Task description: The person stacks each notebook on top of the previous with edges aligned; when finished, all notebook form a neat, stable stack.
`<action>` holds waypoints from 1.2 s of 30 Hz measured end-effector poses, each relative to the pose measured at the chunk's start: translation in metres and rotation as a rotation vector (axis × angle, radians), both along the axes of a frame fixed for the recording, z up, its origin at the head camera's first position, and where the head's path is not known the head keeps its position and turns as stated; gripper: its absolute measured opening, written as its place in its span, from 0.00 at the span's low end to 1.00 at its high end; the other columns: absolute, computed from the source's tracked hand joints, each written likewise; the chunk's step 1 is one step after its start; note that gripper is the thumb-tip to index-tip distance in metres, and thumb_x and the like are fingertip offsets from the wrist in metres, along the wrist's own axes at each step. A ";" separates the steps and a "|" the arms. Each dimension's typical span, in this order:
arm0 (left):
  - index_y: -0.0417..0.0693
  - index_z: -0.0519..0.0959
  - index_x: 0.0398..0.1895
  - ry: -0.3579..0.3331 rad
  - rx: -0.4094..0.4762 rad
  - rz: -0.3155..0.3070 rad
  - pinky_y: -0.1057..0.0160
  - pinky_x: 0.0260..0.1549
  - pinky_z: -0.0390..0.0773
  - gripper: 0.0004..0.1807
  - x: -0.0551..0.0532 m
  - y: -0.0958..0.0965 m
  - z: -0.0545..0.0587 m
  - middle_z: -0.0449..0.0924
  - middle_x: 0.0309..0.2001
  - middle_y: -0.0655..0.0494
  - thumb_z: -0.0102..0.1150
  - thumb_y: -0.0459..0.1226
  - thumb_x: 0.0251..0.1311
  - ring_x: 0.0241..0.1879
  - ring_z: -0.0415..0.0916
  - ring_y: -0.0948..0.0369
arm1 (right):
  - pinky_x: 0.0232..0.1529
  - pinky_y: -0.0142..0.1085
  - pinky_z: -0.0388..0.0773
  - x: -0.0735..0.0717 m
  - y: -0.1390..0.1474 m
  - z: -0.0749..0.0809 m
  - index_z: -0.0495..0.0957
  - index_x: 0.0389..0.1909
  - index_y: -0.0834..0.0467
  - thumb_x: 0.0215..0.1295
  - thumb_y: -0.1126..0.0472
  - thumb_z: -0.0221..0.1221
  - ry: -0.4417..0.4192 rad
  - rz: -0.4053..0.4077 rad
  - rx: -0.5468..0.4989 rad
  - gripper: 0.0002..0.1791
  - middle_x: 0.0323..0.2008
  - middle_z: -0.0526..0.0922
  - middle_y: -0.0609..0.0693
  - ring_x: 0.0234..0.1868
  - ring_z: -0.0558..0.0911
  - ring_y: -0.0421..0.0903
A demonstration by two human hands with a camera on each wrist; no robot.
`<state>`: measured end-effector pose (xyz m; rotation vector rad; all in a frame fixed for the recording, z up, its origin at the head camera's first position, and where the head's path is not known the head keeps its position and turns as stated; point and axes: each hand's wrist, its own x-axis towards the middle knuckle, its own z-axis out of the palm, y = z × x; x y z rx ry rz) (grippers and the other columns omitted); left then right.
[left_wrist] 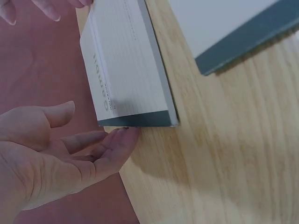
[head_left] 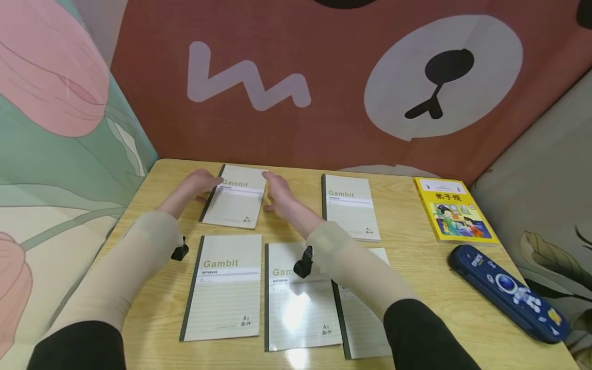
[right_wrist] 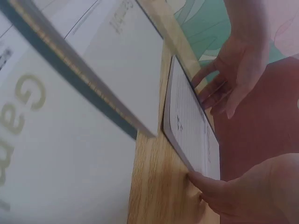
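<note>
A pale Gambit notebook (head_left: 236, 203) with a dark spine lies at the back left of the table, between both hands. My left hand (head_left: 196, 182) is at its spine side; in the left wrist view the fingertips (left_wrist: 124, 140) reach right to the spine's edge and the thumb stands apart above. On the opposite long side is my right hand (head_left: 282, 198), a fingertip (right_wrist: 198, 179) right at the notebook's edge in the right wrist view. Neither hand's fingers curl round the notebook.
More Gambit notebooks lie about: one at back centre (head_left: 351, 208), one front left (head_left: 224, 303), one front middle (head_left: 300, 329), and one (head_left: 365, 329) partly under my right forearm. A yellow picture book (head_left: 455, 210) and a blue pencil case (head_left: 506, 293) sit at right. A patterned wall (head_left: 277, 139) borders the table's back.
</note>
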<state>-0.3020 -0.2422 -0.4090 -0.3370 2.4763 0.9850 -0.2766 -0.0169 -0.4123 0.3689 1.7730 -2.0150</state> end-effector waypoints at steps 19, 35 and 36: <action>0.35 0.66 0.72 0.019 0.029 0.120 0.62 0.40 0.82 0.29 -0.007 0.001 -0.015 0.69 0.57 0.43 0.51 0.43 0.75 0.47 0.68 0.55 | 0.44 0.38 0.79 -0.012 -0.002 -0.014 0.59 0.78 0.55 0.77 0.52 0.53 -0.117 -0.010 0.020 0.32 0.65 0.74 0.61 0.50 0.80 0.50; 0.31 0.67 0.71 0.128 0.194 0.040 0.46 0.65 0.79 0.25 -0.008 0.021 -0.001 0.70 0.65 0.37 0.49 0.33 0.74 0.51 0.73 0.53 | 0.45 0.37 0.81 -0.025 0.045 -0.019 0.67 0.76 0.56 0.74 0.71 0.52 0.048 0.070 0.081 0.30 0.47 0.83 0.57 0.33 0.81 0.43; 0.31 0.68 0.71 0.129 0.209 0.033 0.47 0.64 0.80 0.25 -0.007 0.025 0.001 0.71 0.64 0.37 0.50 0.33 0.75 0.49 0.75 0.53 | 0.46 0.37 0.81 -0.025 0.050 -0.017 0.67 0.76 0.56 0.75 0.71 0.53 0.052 0.076 0.090 0.30 0.47 0.83 0.57 0.34 0.81 0.43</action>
